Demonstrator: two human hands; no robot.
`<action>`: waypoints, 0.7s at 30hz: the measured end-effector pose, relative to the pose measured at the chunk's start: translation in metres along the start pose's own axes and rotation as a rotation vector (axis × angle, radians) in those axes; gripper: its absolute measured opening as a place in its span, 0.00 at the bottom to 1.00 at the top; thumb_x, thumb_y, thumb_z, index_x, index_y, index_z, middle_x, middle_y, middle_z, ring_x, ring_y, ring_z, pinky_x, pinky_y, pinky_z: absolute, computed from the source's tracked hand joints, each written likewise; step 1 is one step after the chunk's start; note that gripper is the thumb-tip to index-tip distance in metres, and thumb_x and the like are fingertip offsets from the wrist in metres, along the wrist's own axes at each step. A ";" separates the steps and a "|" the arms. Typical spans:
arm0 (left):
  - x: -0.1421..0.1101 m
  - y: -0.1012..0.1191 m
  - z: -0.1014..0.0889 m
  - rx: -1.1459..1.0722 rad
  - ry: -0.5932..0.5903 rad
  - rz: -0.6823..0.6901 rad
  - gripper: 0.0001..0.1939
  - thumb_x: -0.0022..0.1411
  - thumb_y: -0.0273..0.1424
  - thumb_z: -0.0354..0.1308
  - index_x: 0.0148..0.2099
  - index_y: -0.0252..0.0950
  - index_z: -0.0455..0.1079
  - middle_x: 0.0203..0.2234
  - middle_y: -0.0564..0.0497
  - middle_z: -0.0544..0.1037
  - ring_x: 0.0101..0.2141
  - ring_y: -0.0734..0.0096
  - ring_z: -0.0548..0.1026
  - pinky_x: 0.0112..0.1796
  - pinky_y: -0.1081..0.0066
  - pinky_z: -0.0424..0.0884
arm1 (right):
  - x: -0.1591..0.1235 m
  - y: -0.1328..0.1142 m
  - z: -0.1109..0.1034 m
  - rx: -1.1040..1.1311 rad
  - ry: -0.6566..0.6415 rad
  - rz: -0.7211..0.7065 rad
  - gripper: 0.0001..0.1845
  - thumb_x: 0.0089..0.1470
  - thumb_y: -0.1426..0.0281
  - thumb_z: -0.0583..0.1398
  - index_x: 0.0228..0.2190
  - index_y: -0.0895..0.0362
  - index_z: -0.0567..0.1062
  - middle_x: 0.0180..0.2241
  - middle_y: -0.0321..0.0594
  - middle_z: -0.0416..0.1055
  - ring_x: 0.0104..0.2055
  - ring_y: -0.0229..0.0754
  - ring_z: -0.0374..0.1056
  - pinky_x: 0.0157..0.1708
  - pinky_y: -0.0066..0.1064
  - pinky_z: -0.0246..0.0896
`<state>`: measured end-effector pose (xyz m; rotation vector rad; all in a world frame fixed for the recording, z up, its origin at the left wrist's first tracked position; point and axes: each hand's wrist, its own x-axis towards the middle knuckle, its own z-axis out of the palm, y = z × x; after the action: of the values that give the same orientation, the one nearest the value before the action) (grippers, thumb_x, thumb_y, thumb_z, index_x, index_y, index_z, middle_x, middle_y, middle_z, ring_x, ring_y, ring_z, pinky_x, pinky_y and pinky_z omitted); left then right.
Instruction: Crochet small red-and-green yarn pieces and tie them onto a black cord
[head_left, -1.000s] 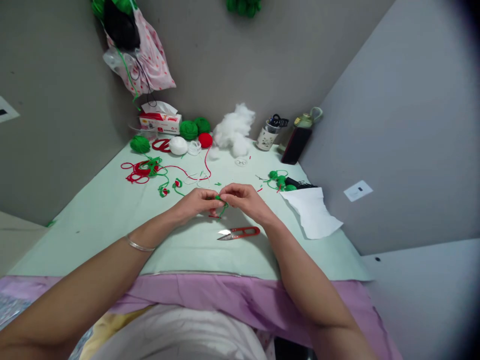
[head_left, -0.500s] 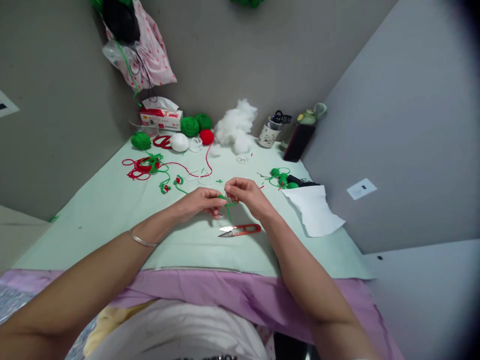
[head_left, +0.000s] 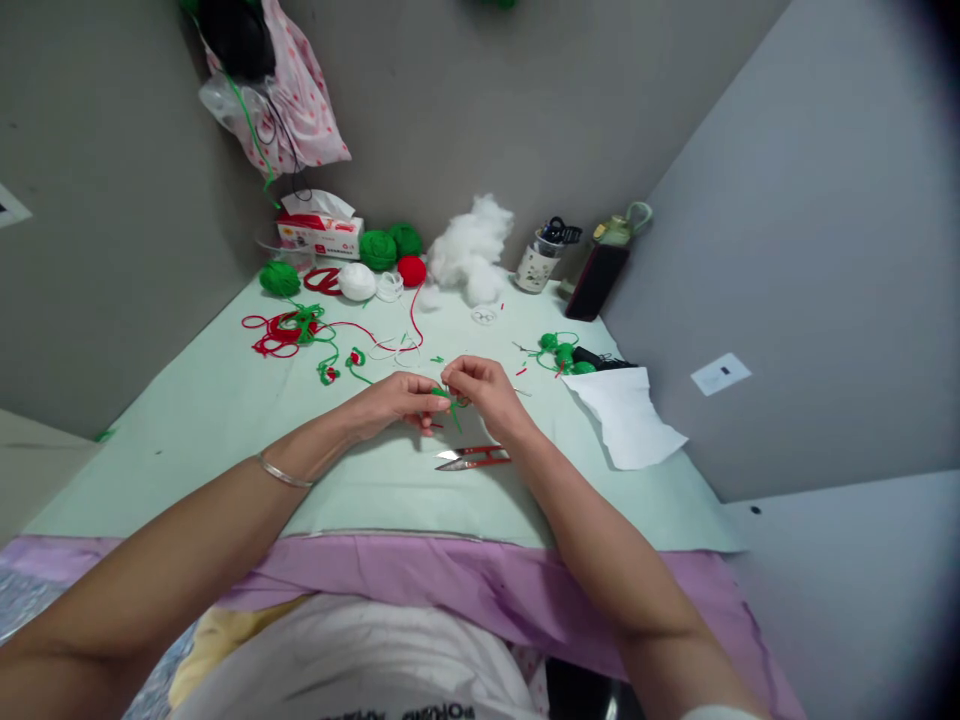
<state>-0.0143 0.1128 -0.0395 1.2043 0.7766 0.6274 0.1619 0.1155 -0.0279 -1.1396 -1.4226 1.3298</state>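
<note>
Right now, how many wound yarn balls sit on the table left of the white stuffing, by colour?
Green yarn balls: 3
White yarn ball: 1
Red yarn ball: 1
Total: 5

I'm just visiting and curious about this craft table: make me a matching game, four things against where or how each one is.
1. left hand
2. orange-red snips
3. dark phone-like slab
4. red yarn ball

A. beside the white stuffing
B. pinching green yarn
C. tilted, in front of a bottle
D. lying on the pale table, blades apart

Pairs: 1-B, 2-D, 3-C, 4-A
</note>
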 end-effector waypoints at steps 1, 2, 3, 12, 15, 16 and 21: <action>0.000 0.001 0.000 -0.003 0.004 0.002 0.14 0.52 0.40 0.70 0.29 0.33 0.76 0.20 0.52 0.71 0.23 0.73 0.71 0.29 0.69 0.75 | -0.001 0.000 0.001 0.005 -0.002 -0.004 0.08 0.44 0.65 0.63 0.21 0.57 0.73 0.19 0.30 0.65 0.23 0.33 0.57 0.25 0.28 0.51; 0.000 0.001 0.000 -0.007 0.011 0.002 0.14 0.52 0.39 0.70 0.30 0.33 0.76 0.20 0.52 0.71 0.23 0.73 0.71 0.29 0.69 0.75 | -0.001 0.000 0.002 0.009 0.002 -0.006 0.08 0.44 0.65 0.63 0.21 0.57 0.73 0.19 0.30 0.65 0.23 0.33 0.57 0.25 0.28 0.51; 0.000 0.000 0.000 -0.011 0.021 0.001 0.14 0.52 0.39 0.70 0.30 0.33 0.76 0.19 0.53 0.71 0.23 0.73 0.70 0.29 0.69 0.75 | 0.000 0.001 0.003 0.014 0.014 -0.005 0.08 0.44 0.65 0.63 0.21 0.57 0.73 0.19 0.30 0.64 0.23 0.33 0.57 0.25 0.28 0.51; -0.003 -0.004 0.015 0.075 -0.130 -0.067 0.12 0.53 0.37 0.70 0.29 0.33 0.74 0.22 0.52 0.71 0.24 0.74 0.72 0.30 0.70 0.74 | 0.015 0.006 -0.011 0.103 0.144 0.021 0.09 0.42 0.65 0.64 0.22 0.57 0.71 0.20 0.29 0.62 0.22 0.31 0.54 0.23 0.26 0.49; -0.004 -0.002 0.013 0.073 -0.101 -0.039 0.13 0.55 0.38 0.68 0.31 0.33 0.74 0.23 0.52 0.72 0.24 0.73 0.72 0.30 0.69 0.74 | 0.012 0.001 -0.015 0.159 0.075 0.046 0.13 0.43 0.61 0.66 0.25 0.56 0.71 0.24 0.32 0.67 0.25 0.33 0.60 0.23 0.24 0.52; -0.004 -0.002 0.011 0.069 -0.100 -0.040 0.13 0.56 0.39 0.68 0.31 0.33 0.74 0.24 0.51 0.73 0.25 0.73 0.73 0.30 0.69 0.74 | 0.010 0.000 -0.015 0.202 0.033 0.070 0.14 0.44 0.60 0.67 0.26 0.56 0.71 0.26 0.33 0.69 0.27 0.34 0.63 0.24 0.24 0.55; -0.002 -0.002 0.003 0.046 -0.153 -0.063 0.14 0.57 0.40 0.67 0.35 0.34 0.73 0.24 0.52 0.74 0.25 0.74 0.74 0.30 0.72 0.74 | 0.007 -0.006 -0.019 0.492 -0.146 0.210 0.17 0.46 0.63 0.69 0.29 0.56 0.68 0.23 0.30 0.68 0.23 0.31 0.65 0.20 0.20 0.57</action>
<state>-0.0135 0.1090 -0.0409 1.2494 0.6997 0.4617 0.1786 0.1260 -0.0205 -0.8890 -1.0050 1.8184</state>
